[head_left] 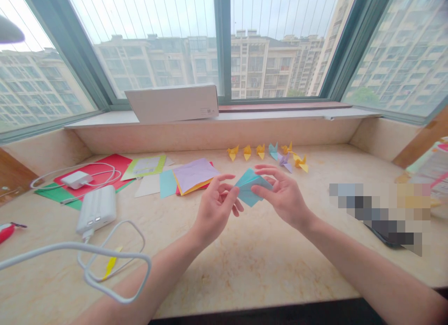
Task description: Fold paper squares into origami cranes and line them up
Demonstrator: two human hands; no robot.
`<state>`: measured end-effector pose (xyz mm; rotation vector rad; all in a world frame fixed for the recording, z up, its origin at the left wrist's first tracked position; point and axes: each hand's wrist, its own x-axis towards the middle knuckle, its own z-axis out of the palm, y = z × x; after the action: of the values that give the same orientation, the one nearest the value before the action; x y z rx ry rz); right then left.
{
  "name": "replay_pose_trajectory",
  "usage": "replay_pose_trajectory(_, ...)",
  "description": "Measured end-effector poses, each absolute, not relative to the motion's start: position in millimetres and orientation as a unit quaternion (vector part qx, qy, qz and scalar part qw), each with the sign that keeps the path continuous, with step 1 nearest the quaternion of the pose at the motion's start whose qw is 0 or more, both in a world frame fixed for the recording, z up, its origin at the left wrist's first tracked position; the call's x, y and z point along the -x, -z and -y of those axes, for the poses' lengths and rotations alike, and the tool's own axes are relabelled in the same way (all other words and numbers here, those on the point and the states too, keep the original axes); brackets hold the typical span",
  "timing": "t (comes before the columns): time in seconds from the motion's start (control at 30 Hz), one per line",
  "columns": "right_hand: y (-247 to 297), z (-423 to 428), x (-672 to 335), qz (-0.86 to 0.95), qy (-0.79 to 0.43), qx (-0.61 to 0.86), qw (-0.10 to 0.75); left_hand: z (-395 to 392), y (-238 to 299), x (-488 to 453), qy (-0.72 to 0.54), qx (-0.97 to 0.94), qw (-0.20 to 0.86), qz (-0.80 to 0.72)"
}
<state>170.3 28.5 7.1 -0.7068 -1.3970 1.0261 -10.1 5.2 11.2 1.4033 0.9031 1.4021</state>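
A folded piece of light-blue origami paper [249,188] is held up above the stone counter, between both hands. My left hand [220,204] pinches its left corner between thumb and forefinger, the other fingers loosely curled. On the right side, my right hand [280,189] grips the paper with the thumb in front and the fingers behind. Beyond the hands stand several folded paper cranes: yellow ones [247,152] in a row, a blue one [273,150] and a purple one [285,162]. Left of my left hand lies a stack of paper with a purple sheet [196,172] on top.
On the left lie red paper [119,164], a white charger [76,179], a white power bank [97,209] and a looped white cable [140,255]. A white box [173,103] stands on the window ledge. Pixelated dark objects [378,217] lie on the right.
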Motion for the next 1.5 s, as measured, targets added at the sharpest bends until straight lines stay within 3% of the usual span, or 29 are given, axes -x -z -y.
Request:
replay_pose_trajectory(0.27,-1.8,-28.1,-171.3,0.626,-0.467,0.309,0.542,-5.0,0.0,12.3,-0.445,-0.638,0.501,-0.378)
replay_pose_trajectory(0.4,-1.3,-27.5,-169.9,0.596,-0.464,0.308,0.579,-6.1,0.4,9.9,-0.47,-0.612,0.504,-0.388)
replay_pose_trajectory(0.57,-1.7,-24.8,-167.8,0.607,-0.51,0.311,0.524,-6.3,-2.1,8.5,-0.503,-0.588,0.496,-0.394)
replay_pose_trajectory(0.8,4.8,-23.7,-162.2,0.585,-0.485,0.343,0.553,-0.2,1.9,4.5,-0.501,-0.593,0.478,-0.411)
replay_pose_trajectory(1.1,1.2,-27.2,-162.4,0.545,-0.544,0.338,0.541,-3.5,10.7,6.4,-0.48,-0.627,0.447,-0.42)
replay_pose_trajectory(1.5,0.2,-30.1,-167.7,0.56,-0.531,0.342,0.536,0.2,4.6,6.1,-0.437,-0.629,0.528,-0.368)
